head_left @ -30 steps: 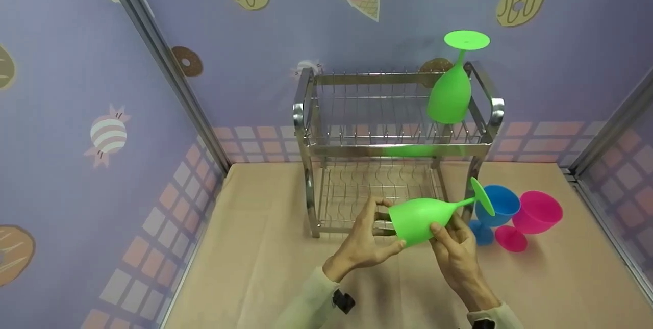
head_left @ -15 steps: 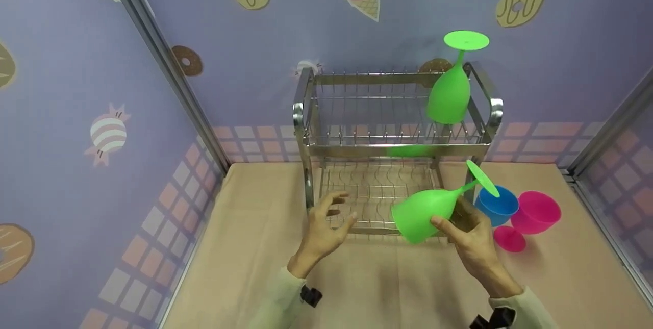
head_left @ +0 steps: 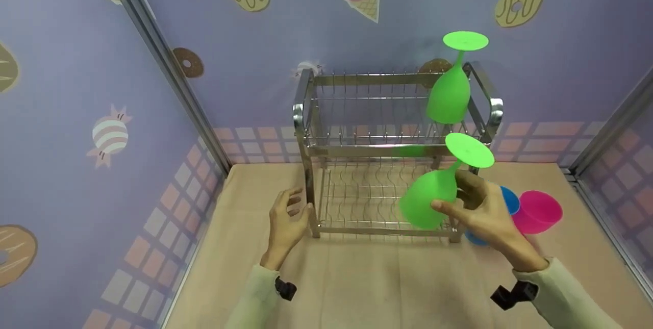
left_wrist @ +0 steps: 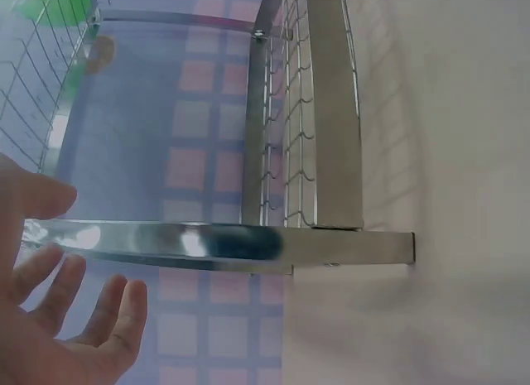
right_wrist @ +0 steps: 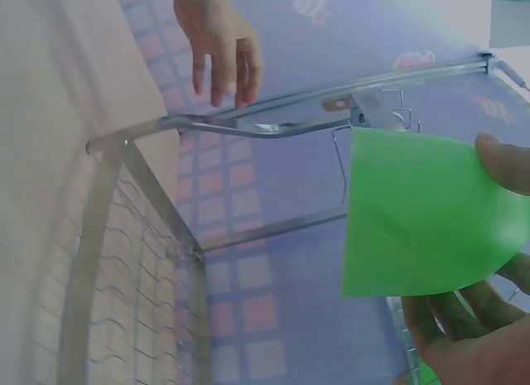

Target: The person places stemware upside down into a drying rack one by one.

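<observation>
My right hand (head_left: 482, 209) grips a green goblet (head_left: 431, 196) by its bowl, thumb on the near side. The goblet is tilted, its round foot up to the right and its rim down to the left, in front of the rack's lower tier. In the right wrist view the green bowl (right_wrist: 431, 215) sits between thumb and fingers. My left hand (head_left: 288, 224) holds nothing, fingers relaxed, beside the left front post of the metal dish rack (head_left: 393, 151). Another green goblet (head_left: 450, 95) stands upside down at the right of the top tier.
To the right of the rack, a blue goblet (head_left: 511, 200) is partly hidden behind my right hand. A pink goblet (head_left: 540, 211) stands beside it. The peach tabletop (head_left: 357, 283) ends at patterned walls behind and on both sides.
My left hand has let go of the green goblet and moved left. The right hand has lifted the goblet up and turned it more upside down.
</observation>
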### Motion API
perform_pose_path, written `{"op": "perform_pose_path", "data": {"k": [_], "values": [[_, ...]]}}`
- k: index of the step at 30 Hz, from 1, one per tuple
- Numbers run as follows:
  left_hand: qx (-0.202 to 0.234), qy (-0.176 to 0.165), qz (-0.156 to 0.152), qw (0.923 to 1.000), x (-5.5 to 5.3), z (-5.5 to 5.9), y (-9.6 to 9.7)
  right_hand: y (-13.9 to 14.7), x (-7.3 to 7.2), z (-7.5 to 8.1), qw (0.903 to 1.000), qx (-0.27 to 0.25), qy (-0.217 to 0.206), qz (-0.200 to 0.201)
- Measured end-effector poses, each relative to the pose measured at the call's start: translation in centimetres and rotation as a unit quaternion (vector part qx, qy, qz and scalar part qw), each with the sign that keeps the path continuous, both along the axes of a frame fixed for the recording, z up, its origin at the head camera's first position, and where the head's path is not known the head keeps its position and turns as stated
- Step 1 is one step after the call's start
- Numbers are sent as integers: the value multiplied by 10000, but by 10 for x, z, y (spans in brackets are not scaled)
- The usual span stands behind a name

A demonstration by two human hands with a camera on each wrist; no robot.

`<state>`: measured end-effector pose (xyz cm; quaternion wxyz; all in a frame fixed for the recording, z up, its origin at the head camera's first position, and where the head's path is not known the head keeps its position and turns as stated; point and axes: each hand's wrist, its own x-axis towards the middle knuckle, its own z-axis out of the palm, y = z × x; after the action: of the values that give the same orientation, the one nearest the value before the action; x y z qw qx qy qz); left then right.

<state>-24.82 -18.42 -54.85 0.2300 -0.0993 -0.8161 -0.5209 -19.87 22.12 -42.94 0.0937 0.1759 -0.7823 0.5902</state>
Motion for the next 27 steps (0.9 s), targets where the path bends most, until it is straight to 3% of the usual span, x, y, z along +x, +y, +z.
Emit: {"op": "perform_pose_path", "data": {"k": [3,12,19,27], "values": [[26,-216,-1,9998,-3,-4,-2,1,-4,14,9997,215,43,124],[263,-826,-169,9961,-11,-10,-1,-1,-14,60,9956,551,689,324],[298,-870,-216,9955,-16,-8,3,-5,-24,96,9922,876,796,388],[289,-765,227,9964,-22,-14,10,-11,-37,134,9875,1218,903,437]]}}
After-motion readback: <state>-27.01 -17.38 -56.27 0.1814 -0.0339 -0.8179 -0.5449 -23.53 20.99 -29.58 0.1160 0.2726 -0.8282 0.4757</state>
